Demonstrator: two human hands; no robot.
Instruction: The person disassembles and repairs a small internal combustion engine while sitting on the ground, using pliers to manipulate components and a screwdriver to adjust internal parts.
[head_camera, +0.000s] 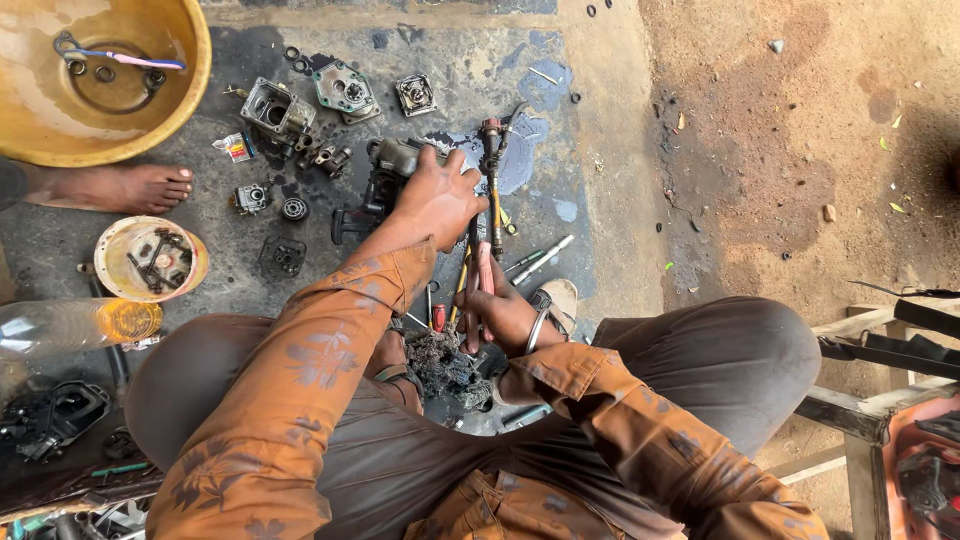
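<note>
My left hand (437, 200) reaches forward and grips a dark metal engine part (385, 175) that lies on the oil-stained concrete. My right hand (500, 312), with a metal bangle on the wrist, is closed around a red-handled tool (478, 272) whose dark shaft points up toward the left hand. Just right of the left hand lies a long thin rod with a reddish fitting (491, 140) at its top. A black greasy lump of rag (442, 366) sits between my knees, below both hands. Screwdrivers (540, 258) lie beside the right hand.
Several small engine parts (280, 110) are scattered ahead on the left. A yellow basin (190, 60) holds pliers. Another person's bare foot (130, 188) is at the left, near a small bowl of parts (150, 258) and a plastic bottle (80, 325). A wooden frame (860, 410) stands at right.
</note>
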